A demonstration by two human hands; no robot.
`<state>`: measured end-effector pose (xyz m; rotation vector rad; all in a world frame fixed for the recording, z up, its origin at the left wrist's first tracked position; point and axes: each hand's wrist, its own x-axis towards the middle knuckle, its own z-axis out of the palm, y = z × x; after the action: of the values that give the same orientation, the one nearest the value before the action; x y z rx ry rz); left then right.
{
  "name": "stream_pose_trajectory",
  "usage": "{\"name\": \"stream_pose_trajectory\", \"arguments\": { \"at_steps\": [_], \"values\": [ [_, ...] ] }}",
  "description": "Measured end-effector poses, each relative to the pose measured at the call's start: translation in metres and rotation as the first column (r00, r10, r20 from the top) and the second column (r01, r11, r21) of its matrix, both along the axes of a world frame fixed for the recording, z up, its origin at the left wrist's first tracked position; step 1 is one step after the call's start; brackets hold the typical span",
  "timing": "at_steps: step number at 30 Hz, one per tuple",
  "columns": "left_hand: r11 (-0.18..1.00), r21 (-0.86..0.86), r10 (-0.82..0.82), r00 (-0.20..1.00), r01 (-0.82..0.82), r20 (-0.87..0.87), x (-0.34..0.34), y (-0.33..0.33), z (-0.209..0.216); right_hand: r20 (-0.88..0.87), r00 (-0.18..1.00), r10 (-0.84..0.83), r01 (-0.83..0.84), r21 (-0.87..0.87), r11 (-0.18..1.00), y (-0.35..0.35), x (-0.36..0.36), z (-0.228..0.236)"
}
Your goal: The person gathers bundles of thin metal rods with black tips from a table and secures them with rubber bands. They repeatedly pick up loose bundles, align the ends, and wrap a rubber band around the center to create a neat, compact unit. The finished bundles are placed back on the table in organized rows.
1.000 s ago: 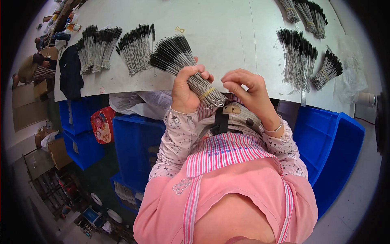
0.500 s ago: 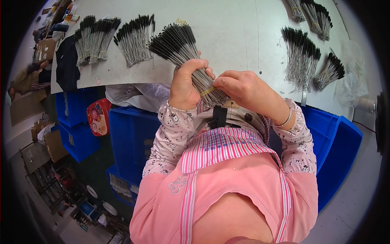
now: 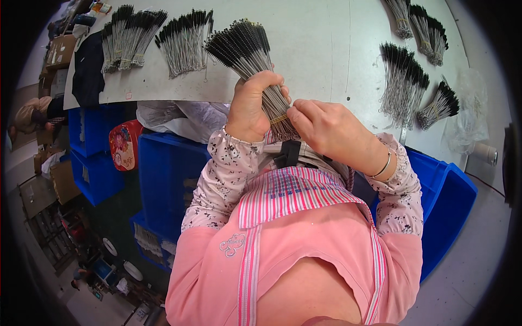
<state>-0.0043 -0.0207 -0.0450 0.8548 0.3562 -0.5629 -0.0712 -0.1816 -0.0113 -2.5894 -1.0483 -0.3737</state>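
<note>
My left hand [image 3: 251, 108] is wrapped round a thick bundle of thin wire brushes [image 3: 239, 49], black bristle ends fanned up and away, looped wire ends toward my body. A yellow rubber band [image 3: 279, 119] circles the wire handles below that hand. At the bundle's right edge my right hand [image 3: 333, 126] is closed, thumb and forefinger pinched where the band meets the fingertips. The fingertips partly cover the band there.
Bundles of similar brushes lie on the white table [image 3: 310, 43], at left [image 3: 130, 38] and right [image 3: 402, 81]. A dark cloth [image 3: 88, 73] hangs over its left edge. Blue crates [image 3: 163, 179] stand below. A clear plastic bag [image 3: 470, 103] and a white roll [image 3: 484, 154] are at right.
The table and its bundles at left sit slightly higher in view. The held bundle has shifted a little up and right. My right fingers remain pinched beside the band.
</note>
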Motion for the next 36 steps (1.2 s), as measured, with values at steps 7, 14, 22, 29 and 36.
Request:
{"name": "stream_pose_trajectory", "arguments": {
  "at_steps": [7,14,22,29,36],
  "values": [
    [1.000,0.003,0.025,0.999,-0.025,-0.034,-0.003,-0.004,-0.003,0.022,0.995,0.099,-0.102,0.249,0.963,-0.009,0.017,-0.018],
    [0.996,-0.065,0.050,0.992,-0.058,-0.112,-0.006,-0.002,-0.006,-0.071,0.995,0.075,-0.030,0.495,0.869,-0.016,0.014,-0.018],
    [0.998,-0.040,0.039,0.996,-0.042,-0.080,-0.006,-0.002,0.000,-0.109,0.988,0.109,-0.073,0.293,0.953,-0.012,0.007,-0.006],
    [0.998,-0.020,0.064,0.996,-0.065,-0.060,-0.008,-0.005,0.001,0.001,0.979,0.205,-0.200,0.226,0.953,-0.013,0.021,-0.009],
    [0.998,-0.062,-0.003,0.996,-0.003,-0.094,-0.010,-0.005,0.007,-0.020,0.993,0.114,-0.085,0.533,0.842,-0.011,0.012,-0.023]
  ]
}}
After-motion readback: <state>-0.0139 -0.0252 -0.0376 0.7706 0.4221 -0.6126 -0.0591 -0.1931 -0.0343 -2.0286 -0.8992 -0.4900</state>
